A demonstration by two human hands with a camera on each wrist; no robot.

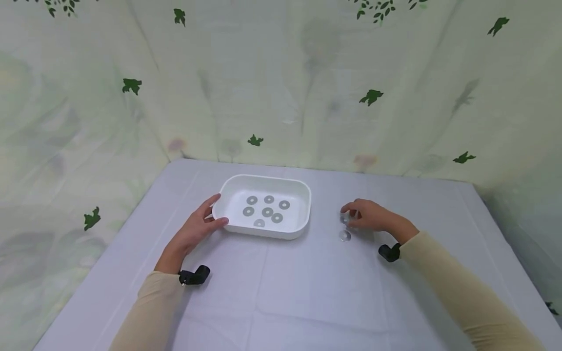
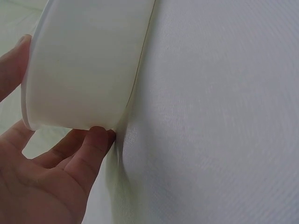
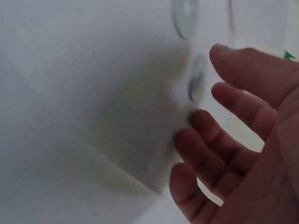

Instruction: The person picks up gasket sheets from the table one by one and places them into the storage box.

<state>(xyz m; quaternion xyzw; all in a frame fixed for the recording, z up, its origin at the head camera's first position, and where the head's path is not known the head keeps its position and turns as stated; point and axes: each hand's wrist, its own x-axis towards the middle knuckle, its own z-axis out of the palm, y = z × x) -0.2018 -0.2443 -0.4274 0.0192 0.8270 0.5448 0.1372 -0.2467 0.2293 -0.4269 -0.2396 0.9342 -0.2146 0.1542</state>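
My left hand (image 1: 195,230) holds a white rectangular tray (image 1: 305,207) by its left end. The thumb lies at the near rim, while the fingers reach along the end wall; in the left wrist view, fingertips (image 2: 96,133) are at its lower edge. Inside the tray several flat grey washers (image 1: 267,212) lie spread on the bottom. To the right of it, my right hand (image 1: 373,216) hovers over a shiny washer (image 3: 196,81) on the table, thumb and fingers parted around it. Another washer (image 1: 345,236) lies just nearer to me.
A white cloth (image 1: 303,297) covers the table. Behind it hangs a pale curtain (image 1: 281,87) with green leaf prints, which also closes off both sides. Dark wrist cameras (image 1: 194,276) sit on both forearms.
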